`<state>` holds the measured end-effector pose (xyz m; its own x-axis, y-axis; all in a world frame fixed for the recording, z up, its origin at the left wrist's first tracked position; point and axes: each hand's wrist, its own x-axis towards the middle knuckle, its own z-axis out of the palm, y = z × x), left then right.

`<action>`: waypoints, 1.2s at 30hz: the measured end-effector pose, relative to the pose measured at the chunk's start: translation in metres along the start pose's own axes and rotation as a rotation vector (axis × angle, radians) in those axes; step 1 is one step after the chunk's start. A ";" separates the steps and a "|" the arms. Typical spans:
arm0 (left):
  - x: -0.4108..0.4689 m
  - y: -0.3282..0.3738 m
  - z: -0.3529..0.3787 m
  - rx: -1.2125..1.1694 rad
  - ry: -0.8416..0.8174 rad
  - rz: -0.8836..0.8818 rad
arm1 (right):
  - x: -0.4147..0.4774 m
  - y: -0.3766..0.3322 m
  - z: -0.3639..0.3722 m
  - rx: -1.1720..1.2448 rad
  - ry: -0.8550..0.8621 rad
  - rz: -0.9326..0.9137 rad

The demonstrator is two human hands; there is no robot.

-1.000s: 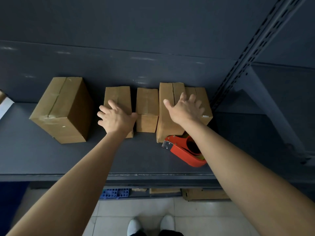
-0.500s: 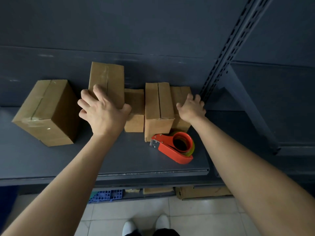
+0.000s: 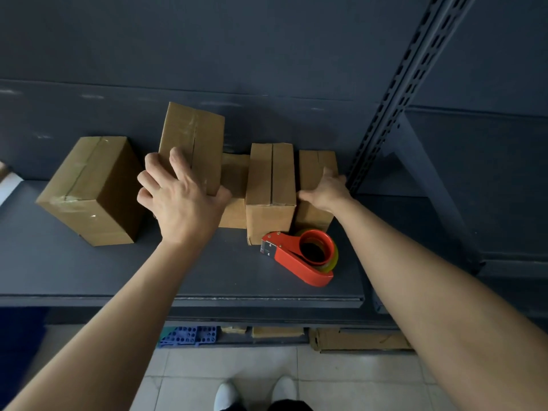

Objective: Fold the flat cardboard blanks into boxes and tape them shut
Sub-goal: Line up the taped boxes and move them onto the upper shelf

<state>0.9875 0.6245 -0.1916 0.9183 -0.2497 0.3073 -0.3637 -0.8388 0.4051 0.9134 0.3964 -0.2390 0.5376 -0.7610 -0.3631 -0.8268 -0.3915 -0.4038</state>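
Note:
Several taped cardboard boxes stand on a dark grey shelf [image 3: 89, 271]. My left hand [image 3: 181, 200] grips a small box [image 3: 198, 137] and holds it raised and tilted above the row. A short box [image 3: 235, 185] and a taller box [image 3: 271, 185] stand side by side in the middle. My right hand [image 3: 324, 189] grips the rightmost box [image 3: 315, 164] on its top, thumb on the near left edge. A larger box [image 3: 92, 188] sits at an angle to the left. A red tape dispenser [image 3: 299, 256] lies in front of the right boxes.
A perforated steel upright [image 3: 406, 87] rises just right of the rightmost box. The shelf's front edge [image 3: 237, 301] runs across the view. Below it lie flat cardboard [image 3: 355, 339] and a blue perforated tray [image 3: 189, 336] by the tiled floor; my white shoes [image 3: 255, 393] show at the bottom.
My left hand has lifted its small box out of the row and tilted it upward. My right hand moved from the tall box to the rightmost box and settled on it.

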 end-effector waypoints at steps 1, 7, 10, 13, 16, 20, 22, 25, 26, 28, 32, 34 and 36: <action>-0.002 0.000 0.000 0.004 0.004 0.004 | 0.000 -0.001 -0.002 -0.013 -0.006 0.026; -0.009 0.004 -0.002 0.015 0.036 0.023 | -0.008 -0.003 -0.009 -0.079 0.097 0.078; -0.012 0.008 -0.005 0.017 0.054 0.031 | -0.018 -0.003 -0.018 -0.058 0.157 0.050; -0.014 0.013 -0.010 0.006 0.081 0.040 | -0.036 -0.007 -0.032 -0.055 0.228 0.002; -0.016 0.020 -0.020 -0.029 0.112 0.066 | -0.060 -0.012 -0.048 -0.060 0.319 -0.063; -0.019 0.031 -0.038 -0.107 0.156 0.134 | -0.103 -0.022 -0.075 -0.049 0.471 -0.134; -0.021 0.036 -0.048 -0.161 0.174 0.166 | -0.127 -0.029 -0.086 -0.039 0.536 -0.161; -0.026 0.041 -0.067 -0.242 0.197 0.208 | -0.164 -0.036 -0.098 -0.017 0.617 -0.199; -0.028 0.042 -0.073 -0.269 0.213 0.228 | -0.176 -0.037 -0.101 -0.007 0.646 -0.209; -0.034 0.047 -0.085 -0.317 0.240 0.278 | -0.199 -0.036 -0.108 0.009 0.702 -0.217; -0.050 0.064 -0.105 -0.378 0.261 0.357 | -0.238 -0.024 -0.123 0.033 0.769 -0.195; -0.059 0.074 -0.113 -0.412 0.268 0.391 | -0.253 -0.015 -0.132 0.042 0.799 -0.176; -0.068 0.087 -0.119 -0.445 0.268 0.429 | -0.264 -0.003 -0.141 0.056 0.821 -0.151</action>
<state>0.8751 0.6256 -0.0749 0.6284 -0.3396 0.6999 -0.7702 -0.3984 0.4981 0.7506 0.5259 -0.0236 0.3328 -0.8458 0.4170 -0.7345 -0.5099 -0.4479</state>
